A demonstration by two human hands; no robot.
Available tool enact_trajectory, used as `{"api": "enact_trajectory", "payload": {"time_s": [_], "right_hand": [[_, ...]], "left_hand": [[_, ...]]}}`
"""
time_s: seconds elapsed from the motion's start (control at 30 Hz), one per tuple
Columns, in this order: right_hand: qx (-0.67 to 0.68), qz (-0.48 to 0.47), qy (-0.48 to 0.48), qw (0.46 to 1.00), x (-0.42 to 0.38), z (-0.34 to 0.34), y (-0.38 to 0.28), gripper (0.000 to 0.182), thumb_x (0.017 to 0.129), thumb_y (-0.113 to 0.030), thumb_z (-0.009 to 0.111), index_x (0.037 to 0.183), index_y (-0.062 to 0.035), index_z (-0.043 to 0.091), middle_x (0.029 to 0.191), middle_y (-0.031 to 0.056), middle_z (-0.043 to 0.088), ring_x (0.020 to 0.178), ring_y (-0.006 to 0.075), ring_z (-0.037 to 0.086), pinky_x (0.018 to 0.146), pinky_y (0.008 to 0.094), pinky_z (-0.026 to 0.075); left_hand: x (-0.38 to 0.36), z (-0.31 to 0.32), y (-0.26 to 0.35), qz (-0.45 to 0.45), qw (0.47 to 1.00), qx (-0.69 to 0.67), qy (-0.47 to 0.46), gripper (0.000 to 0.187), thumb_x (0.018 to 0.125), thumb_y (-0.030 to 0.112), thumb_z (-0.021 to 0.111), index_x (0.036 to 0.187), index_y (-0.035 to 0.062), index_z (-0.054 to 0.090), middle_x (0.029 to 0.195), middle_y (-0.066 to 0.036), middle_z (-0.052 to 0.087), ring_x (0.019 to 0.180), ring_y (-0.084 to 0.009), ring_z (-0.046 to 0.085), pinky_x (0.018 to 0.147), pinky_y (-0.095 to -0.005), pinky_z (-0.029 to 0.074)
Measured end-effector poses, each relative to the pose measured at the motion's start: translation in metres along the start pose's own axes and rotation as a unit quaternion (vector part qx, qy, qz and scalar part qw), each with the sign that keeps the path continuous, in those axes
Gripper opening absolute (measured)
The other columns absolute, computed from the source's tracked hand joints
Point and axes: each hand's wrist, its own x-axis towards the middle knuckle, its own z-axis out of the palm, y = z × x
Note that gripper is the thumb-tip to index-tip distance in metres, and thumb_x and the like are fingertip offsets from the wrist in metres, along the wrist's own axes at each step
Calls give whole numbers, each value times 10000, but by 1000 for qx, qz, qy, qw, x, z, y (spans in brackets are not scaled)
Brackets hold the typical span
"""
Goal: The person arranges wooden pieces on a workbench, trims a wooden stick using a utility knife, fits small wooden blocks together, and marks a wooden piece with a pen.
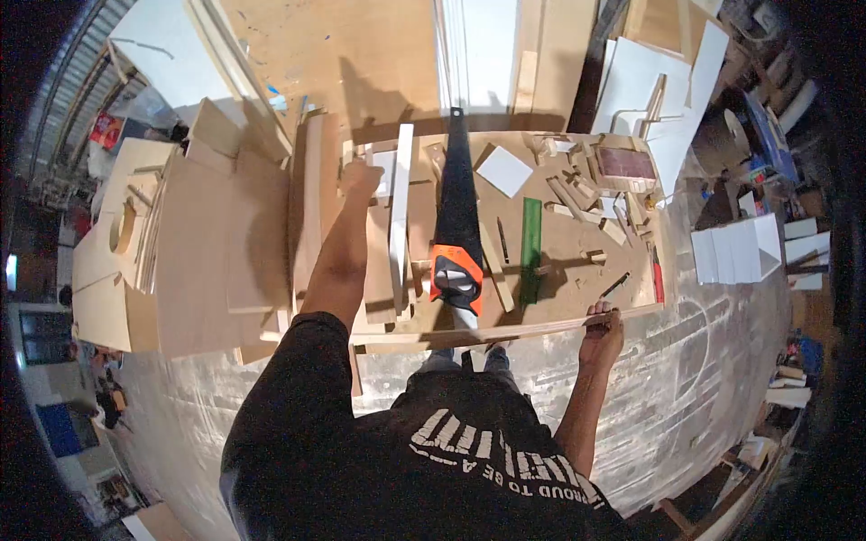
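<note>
My left hand point(362, 177) reaches to the far left part of the workbench point(564, 243), fingers curled beside upright wooden boards point(312, 180); what they close on is hidden. To its right lie a small white piece point(384, 173) and a long white-faced strip point(400, 216). My right hand point(602, 332) is closed at the bench's front edge, and I cannot tell what it grips. A dark pen-like stick point(615, 287) has its near end right at those fingertips. Between my hands lies a handsaw point(458, 194) with an orange and black handle, blade pointing away from me.
A green strip point(531, 248), a dark pencil point(503, 240) and a white square point(504, 171) lie on the bench. Wood offcuts point(582, 194) and a red-handled tool point(658, 275) are at the right. Large sheets point(221, 216) stand at the left; white panels point(738, 252) sit farther right.
</note>
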Motion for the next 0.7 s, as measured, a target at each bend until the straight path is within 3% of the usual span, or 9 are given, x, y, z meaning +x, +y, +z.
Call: {"api": "enact_trajectory", "payload": {"time_s": [0.03, 0.1, 0.2, 0.23, 0.33, 0.43, 0.53, 0.63, 0.7], "right_hand": [[12, -12, -76, 997, 2, -14, -1, 213, 1033, -218, 553, 1091, -14, 547, 1041, 135, 636, 998, 288, 647, 952, 435, 542], [8, -23, -79, 997, 1, -33, -1, 199, 1025, -206, 567, 1087, -19, 542, 1033, 125, 631, 982, 282, 643, 930, 429, 551], [-2, -32, -45, 998, -10, -38, -5, 178, 1017, -182, 580, 1086, -23, 540, 1024, 122, 627, 965, 279, 641, 899, 424, 563], [-5, -34, -30, 999, -11, -36, -4, 171, 1015, -173, 583, 1086, -24, 540, 1022, 123, 625, 961, 278, 641, 889, 423, 567], [1, -26, -40, 999, -5, -37, 1, 169, 1016, -167, 580, 1086, -19, 540, 1023, 134, 627, 951, 289, 644, 878, 430, 572], [9, -35, -74, 997, -2, -27, 6, 160, 1012, -161, 581, 1073, -18, 543, 1020, 145, 627, 956, 297, 645, 876, 436, 572], [-10, -34, -40, 999, -6, -8, 6, 163, 1004, -168, 593, 1053, -19, 545, 1021, 147, 623, 965, 308, 641, 892, 445, 562], [-9, -39, -80, 996, -2, -7, 9, 170, 1008, -189, 585, 1033, -25, 551, 1044, 148, 616, 1011, 318, 627, 951, 461, 530], [-22, -39, -93, 995, 0, -11, 9, 192, 1019, -220, 564, 1027, -28, 553, 1058, 149, 614, 1035, 320, 618, 979, 468, 508]], "left_hand": [[4, 6, -3, -8, 1000, 2, 1, 389, 783, 379, 750, 947, 28, 723, 1036, -202, 728, 1006, -351, 711, 875, -422, 580], [16, 17, -13, 4, 1000, -20, -20, 411, 790, 347, 736, 973, -20, 703, 1045, -242, 714, 1008, -376, 704, 883, -445, 575], [30, 33, -24, 22, 999, -28, 29, 412, 792, 323, 736, 971, -46, 696, 1051, -270, 705, 969, -388, 709, 877, -455, 573], [36, 37, -30, 23, 996, -73, 45, 365, 797, 299, 732, 903, -50, 711, 986, -262, 721, 908, -395, 716, 826, -481, 576], [47, 35, -43, 66, 985, -155, -23, 270, 802, 224, 715, 843, -43, 728, 865, -219, 739, 830, -349, 731, 754, -460, 582], [36, 31, -43, -13, 909, -407, -88, 200, 793, 165, 712, 823, -31, 739, 776, -152, 736, 740, -256, 722, 663, -406, 570], [37, 23, -45, -9, 906, -398, -145, 142, 780, 124, 721, 823, -10, 741, 750, -95, 719, 675, -184, 685, 599, -338, 539], [45, 31, -58, 49, 858, -479, -180, 162, 772, 154, 767, 833, 7, 739, 735, -70, 707, 645, -170, 672, 558, -336, 518], [19, -2, -33, -52, 886, -433, -158, 187, 759, 186, 803, 822, 21, 740, 723, -59, 697, 644, -174, 672, 549, -337, 512]]}}
